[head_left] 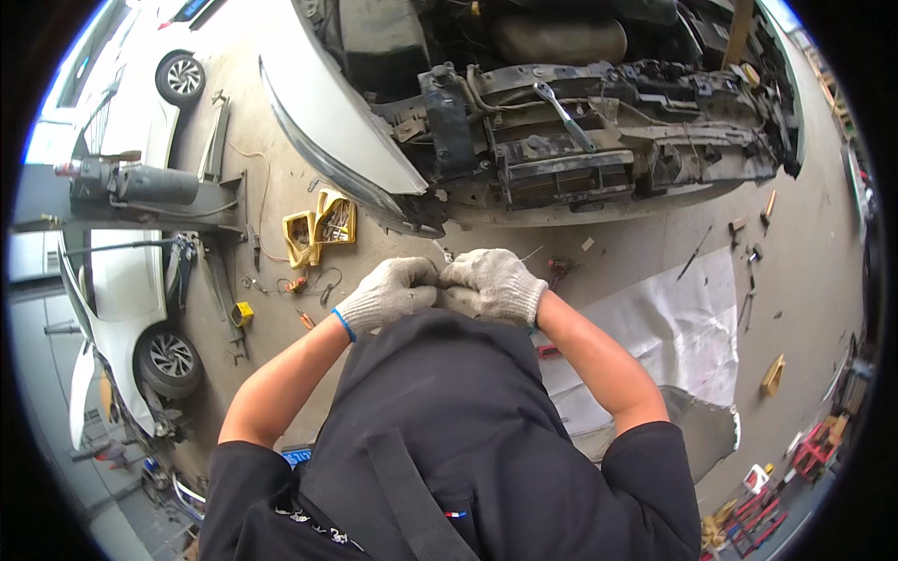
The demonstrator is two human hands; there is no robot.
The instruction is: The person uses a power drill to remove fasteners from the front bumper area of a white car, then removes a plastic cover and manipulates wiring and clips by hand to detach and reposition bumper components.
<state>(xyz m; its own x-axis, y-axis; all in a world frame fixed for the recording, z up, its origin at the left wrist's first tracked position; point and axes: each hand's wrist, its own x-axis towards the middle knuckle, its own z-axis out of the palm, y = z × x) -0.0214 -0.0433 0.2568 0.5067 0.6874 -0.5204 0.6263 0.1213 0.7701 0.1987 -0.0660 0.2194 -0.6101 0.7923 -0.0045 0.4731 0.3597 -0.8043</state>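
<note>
Several markings, none clearly readable.
On the black shirt, pale script-like marks run slantwise beside the left sleeve, too small and bent to make out. Right of the dark strap, a tiny red, white and blue tag shows no legible letters. A blue plate with pale characters peeks out past the shirt's left edge, partly covered. On the white car, near its upper end, another blue plate is too blurred to read.

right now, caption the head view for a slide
Gloved left hand and right hand close together before a car's exposed front end.
</note>
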